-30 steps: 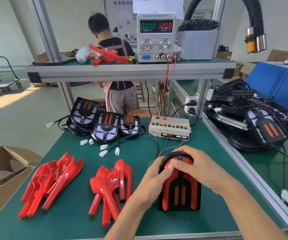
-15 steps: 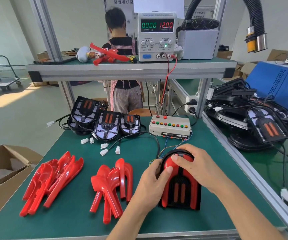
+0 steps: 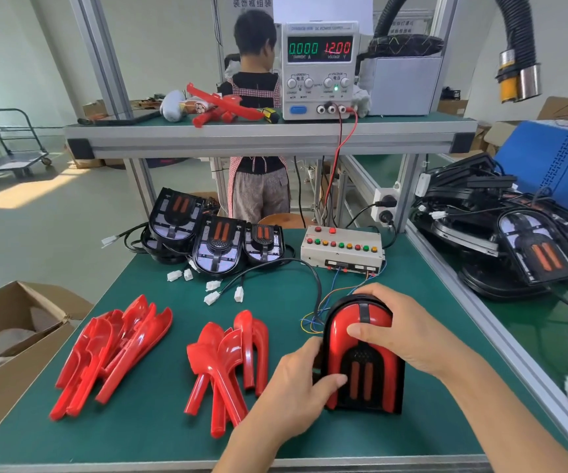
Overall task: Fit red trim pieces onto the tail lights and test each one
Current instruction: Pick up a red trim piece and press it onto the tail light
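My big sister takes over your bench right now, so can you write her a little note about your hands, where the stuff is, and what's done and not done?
Left hand grips the lower left side of the tail light; right hand presses its top.
Its red trim looks fitted on both sides.
Spare trim pieces: left pile, middle pile.
Three untrimmed lights wait at the back, beside the test box.
Supply reads 0.000 and 12.00.
Left: test this one, then trim and test the others.
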Tool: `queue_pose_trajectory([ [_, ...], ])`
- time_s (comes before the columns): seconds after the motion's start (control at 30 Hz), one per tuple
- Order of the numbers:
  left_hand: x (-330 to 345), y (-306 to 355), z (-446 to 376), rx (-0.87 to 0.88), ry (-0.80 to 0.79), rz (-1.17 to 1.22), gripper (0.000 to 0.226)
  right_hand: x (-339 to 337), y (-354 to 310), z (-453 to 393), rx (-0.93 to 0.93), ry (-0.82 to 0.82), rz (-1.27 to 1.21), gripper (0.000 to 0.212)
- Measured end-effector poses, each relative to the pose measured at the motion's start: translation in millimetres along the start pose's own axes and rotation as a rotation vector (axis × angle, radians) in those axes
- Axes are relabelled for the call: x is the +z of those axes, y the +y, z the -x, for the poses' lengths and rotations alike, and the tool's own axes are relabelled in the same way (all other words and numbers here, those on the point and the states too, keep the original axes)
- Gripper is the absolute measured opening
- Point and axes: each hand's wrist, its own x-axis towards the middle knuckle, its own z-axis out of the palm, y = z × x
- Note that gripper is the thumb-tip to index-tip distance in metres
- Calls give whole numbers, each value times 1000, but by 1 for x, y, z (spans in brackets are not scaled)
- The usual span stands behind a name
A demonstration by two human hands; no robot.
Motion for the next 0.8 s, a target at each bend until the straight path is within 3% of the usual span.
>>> queue_pose_trajectory([
  [0.33,0,0,-1,56,2,-45,21,2,-2,3,4,39,54,41],
  [0.43,-1,3,-1,0,-24,-1,17,6,0,8,-6,91,35,53],
  [0.57,-1,6,-1,-110,-40,88,18,11,8,26,65,166,-211,65],
  [0.7,7,8,-3,-161,-30,244,23,21,38,66,140,161,-302,49],
  [0.8,24,19,-11,-193,-37,324,30,27,65,89,228,315,-257,26],
])
